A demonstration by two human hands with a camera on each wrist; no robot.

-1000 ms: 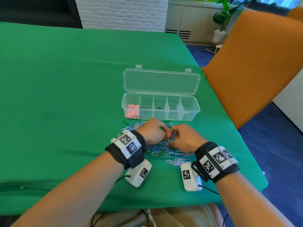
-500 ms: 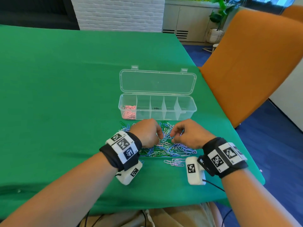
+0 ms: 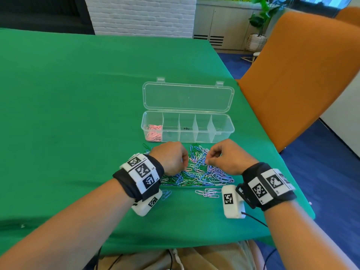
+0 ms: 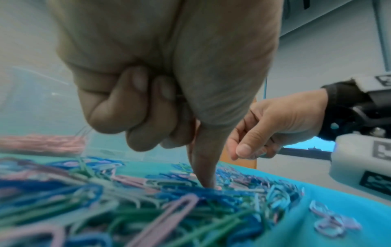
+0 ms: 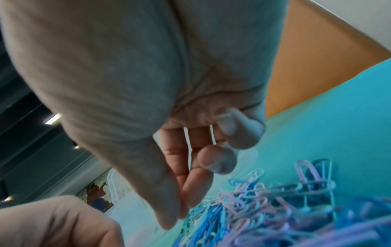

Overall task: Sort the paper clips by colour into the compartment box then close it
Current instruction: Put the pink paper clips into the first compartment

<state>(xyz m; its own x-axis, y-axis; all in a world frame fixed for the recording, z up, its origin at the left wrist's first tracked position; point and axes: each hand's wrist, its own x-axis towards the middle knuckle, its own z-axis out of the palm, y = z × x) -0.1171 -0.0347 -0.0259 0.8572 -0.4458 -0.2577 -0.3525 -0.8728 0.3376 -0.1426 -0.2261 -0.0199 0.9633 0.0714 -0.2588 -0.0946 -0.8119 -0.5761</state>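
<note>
Head cam: both hands sit over a mixed pile of paper clips (image 3: 196,170) on the green table (image 3: 78,114), w/ the clear compartment box (image 3: 188,126) just beyond them, lid (image 3: 188,96) laid open. Pink clips (image 3: 154,133) fill the box's leftmost compartment; the other compartments look bare. Left hand (image 3: 171,157) rests on the pile's left part, right hand (image 3: 227,156) above its right part, pile btwn and under them. A few stray clips (image 3: 208,192) lie nearer the table edge. Orange chair (image 3: 296,75) stands at right.

Left wrist cam: left hand's index fingertip (image 4: 206,175) presses straight down into the clips, other fingers curled into the palm, holding nothing visible. Right hand (image 4: 273,127) hovers beyond.

Right wrist cam: right hand (image 5: 148,83) hangs over the pile (image 5: 264,208), fingers loosely bent, thumb near the index tip; whether a clip is pinched there, can't tell.
</note>
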